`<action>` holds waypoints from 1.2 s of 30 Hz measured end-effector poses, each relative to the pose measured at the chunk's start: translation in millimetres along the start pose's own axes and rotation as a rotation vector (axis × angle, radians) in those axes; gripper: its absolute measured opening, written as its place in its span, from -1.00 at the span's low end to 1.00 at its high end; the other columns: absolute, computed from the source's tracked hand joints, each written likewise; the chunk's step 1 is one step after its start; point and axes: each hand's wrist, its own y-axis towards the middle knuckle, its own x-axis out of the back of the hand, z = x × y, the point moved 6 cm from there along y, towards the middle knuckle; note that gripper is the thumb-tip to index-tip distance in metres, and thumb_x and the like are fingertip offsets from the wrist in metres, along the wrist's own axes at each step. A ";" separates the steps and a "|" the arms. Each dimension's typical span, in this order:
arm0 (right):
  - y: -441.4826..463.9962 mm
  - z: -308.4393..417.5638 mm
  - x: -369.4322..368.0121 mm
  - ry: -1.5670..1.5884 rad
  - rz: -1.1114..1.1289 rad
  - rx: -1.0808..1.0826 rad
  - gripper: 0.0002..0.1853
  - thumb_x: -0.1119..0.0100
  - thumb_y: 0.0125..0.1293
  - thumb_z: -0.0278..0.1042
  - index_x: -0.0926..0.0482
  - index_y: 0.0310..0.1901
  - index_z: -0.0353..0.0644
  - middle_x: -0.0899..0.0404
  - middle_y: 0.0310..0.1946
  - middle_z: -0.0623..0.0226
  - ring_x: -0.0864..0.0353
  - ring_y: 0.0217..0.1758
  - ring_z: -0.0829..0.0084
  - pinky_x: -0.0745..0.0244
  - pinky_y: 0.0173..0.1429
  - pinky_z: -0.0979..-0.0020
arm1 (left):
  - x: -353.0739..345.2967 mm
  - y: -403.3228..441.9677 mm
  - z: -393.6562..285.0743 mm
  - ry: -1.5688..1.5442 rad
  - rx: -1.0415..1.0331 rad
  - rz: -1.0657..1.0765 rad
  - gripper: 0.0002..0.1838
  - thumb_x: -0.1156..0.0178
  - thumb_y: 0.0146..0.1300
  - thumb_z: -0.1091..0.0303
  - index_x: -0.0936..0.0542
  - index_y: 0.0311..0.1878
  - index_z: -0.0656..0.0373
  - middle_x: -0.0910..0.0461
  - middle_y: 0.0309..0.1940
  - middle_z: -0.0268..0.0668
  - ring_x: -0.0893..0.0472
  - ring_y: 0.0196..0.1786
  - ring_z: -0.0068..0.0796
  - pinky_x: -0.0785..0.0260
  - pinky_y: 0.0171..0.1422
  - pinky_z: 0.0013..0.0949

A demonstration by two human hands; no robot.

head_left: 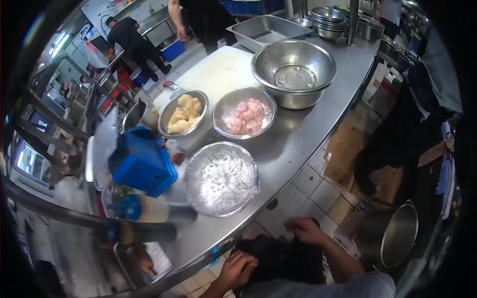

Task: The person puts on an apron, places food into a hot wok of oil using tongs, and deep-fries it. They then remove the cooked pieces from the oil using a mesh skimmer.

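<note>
My left hand (240,268) is low in front of my dark apron (278,260), its fingers curled in together with nothing visible in them. My right hand (305,230) hovers at the other side of the apron, a little blurred, fingers stretched out and holding nothing. Both are apart from the steel table (293,144). Nearest on the table is a metal bowl (222,180) of white, flour-coated strips. Behind it stand a metal bowl of pink raw meat (250,117) and another with pale yellow chunks (185,114).
A perforated colander (294,69) is stacked at the back, beside a white cutting board (218,72) and a steel pan (271,31). Blue containers (141,161) and bottles (154,208) line the left. A large pot (399,233) stands right. Other people (134,42) are behind.
</note>
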 end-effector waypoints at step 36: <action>-401.1 254.5 -186.9 0.015 -0.607 -0.166 -0.86 -0.05 0.30 -0.49 -0.59 -0.19 -0.26 -0.63 -0.37 0.11 -0.62 -0.29 0.22 -0.52 -0.12 0.23 | 166.1 -53.5 -298.3 -0.138 -0.066 0.476 -0.78 -0.27 0.42 0.24 -0.66 -0.07 0.20 -0.68 -0.26 -0.15 -0.67 -0.28 -0.30 -0.48 -0.15 -0.30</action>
